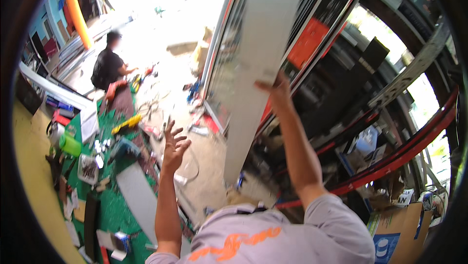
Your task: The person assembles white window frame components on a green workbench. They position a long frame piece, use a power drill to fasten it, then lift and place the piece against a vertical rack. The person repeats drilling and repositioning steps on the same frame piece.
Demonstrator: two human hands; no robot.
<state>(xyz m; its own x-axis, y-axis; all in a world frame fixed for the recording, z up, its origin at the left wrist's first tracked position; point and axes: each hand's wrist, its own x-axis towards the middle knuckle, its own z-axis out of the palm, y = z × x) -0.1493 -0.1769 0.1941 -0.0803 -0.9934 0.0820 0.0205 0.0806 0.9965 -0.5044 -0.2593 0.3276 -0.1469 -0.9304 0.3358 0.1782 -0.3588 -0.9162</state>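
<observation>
Pale grey board (256, 64), long, narrow, flat

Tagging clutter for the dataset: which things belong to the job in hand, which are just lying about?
In the job: long pale panel; right hand at its edge; left hand, open, empty.

Lying about: green container; yellow object; cardboard box.

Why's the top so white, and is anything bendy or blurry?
In the head view, glare whitens the far floor; the fisheye lens bends edges near the dark rim; the pale board and the right hand on it look a little blurred.
</observation>
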